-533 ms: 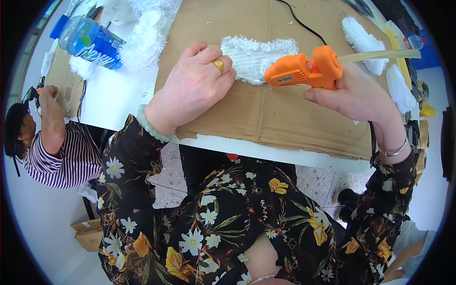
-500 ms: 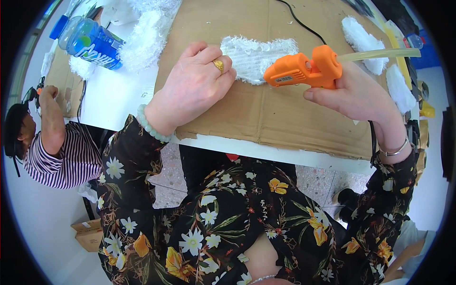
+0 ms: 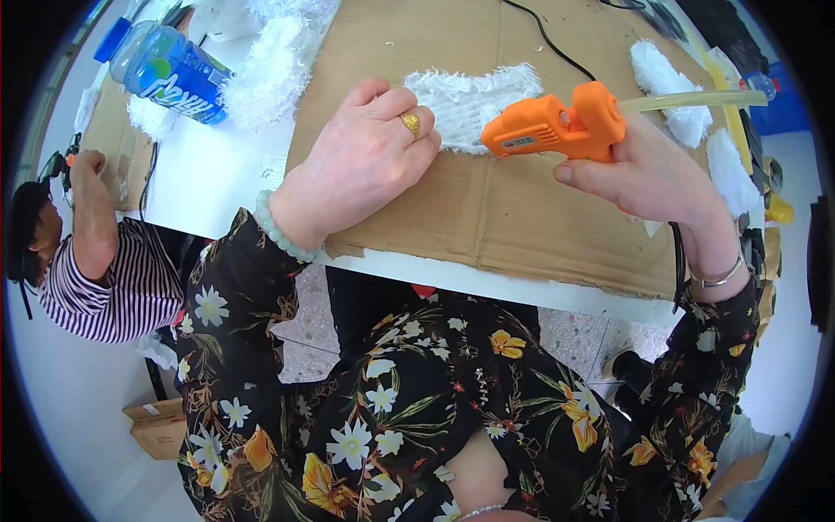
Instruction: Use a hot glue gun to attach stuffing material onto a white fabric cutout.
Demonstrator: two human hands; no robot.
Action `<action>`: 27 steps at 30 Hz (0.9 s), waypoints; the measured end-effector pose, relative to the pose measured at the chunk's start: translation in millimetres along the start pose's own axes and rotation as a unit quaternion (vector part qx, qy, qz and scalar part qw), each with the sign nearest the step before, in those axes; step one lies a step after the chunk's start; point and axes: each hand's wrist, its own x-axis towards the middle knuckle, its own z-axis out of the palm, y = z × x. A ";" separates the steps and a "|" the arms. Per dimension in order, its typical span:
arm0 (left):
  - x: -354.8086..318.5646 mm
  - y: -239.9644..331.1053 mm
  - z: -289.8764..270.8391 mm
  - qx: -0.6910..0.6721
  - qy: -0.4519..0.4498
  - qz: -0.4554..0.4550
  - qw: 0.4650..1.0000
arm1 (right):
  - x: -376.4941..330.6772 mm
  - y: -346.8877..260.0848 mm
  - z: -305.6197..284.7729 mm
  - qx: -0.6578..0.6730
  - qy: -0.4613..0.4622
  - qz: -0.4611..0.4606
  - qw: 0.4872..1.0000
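A white fluffy piece of fabric (image 3: pixel 461 96), frayed along its edges, lies flat on the brown cardboard (image 3: pixel 409 226). My left hand (image 3: pixel 370 161) is closed at the fabric's left edge; its fingertips are turned away, and they seem to pinch that edge. In my right hand (image 3: pixel 648 165) is an orange hot glue gun (image 3: pixel 557 126), its front end over the fabric's right part. A long translucent glue stick (image 3: pixel 696 100) sticks out of the gun's back. Most of my right fingers are hidden behind the gun.
A blue-capped bottle (image 3: pixel 170 74) lies left, beside a white fluffy heap (image 3: pixel 270 70). Rolled white fluffy pieces (image 3: pixel 670 91) sit at the right edge. A black cable (image 3: pixel 557 43) crosses the far cardboard. Another person in a striped shirt (image 3: pixel 113 278) works at far left.
My left hand has shifted very slightly right along the fabric's edge. The glue gun has hardly moved, and the whole view has tilted a little.
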 end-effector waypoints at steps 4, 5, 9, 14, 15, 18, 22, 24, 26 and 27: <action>-0.4 -1.0 1.8 -0.009 0.010 0.002 1.000 | 0.6 -0.8 -1.9 0.030 -0.003 0.008 1.000; -1.4 -1.6 2.0 -0.012 0.012 0.004 1.000 | 1.1 -1.3 -2.4 0.027 -0.006 0.008 1.000; -2.0 -3.2 5.1 -0.016 0.029 0.003 0.999 | 3.6 7.3 -4.8 0.029 -0.007 0.018 0.999; -4.3 -3.6 4.5 -0.012 0.037 0.003 0.999 | 0.8 -5.1 -5.0 0.051 -0.020 0.058 0.997; -5.3 -3.5 4.3 -0.011 0.038 -0.003 0.999 | 0.8 -4.4 -4.6 0.041 -0.014 0.058 0.997; -5.8 -2.9 6.2 -0.007 0.033 -0.004 0.999 | -0.4 3.7 -3.6 0.025 -0.004 0.062 0.998; -4.6 -2.6 6.3 0.004 0.028 -0.004 1.000 | -1.0 8.6 -6.8 -0.002 -0.012 0.068 0.998; -4.6 -2.9 7.5 0.004 0.025 -0.004 1.000 | -0.9 6.9 -6.5 -0.003 -0.010 0.073 0.997; -3.0 -4.0 10.9 0.004 0.039 -0.002 0.999 | -1.6 7.0 -6.6 -0.004 -0.005 0.081 0.997; -1.3 -4.7 12.5 0.001 0.041 0.000 0.999 | -2.1 8.0 -6.5 -0.009 0.003 0.084 0.996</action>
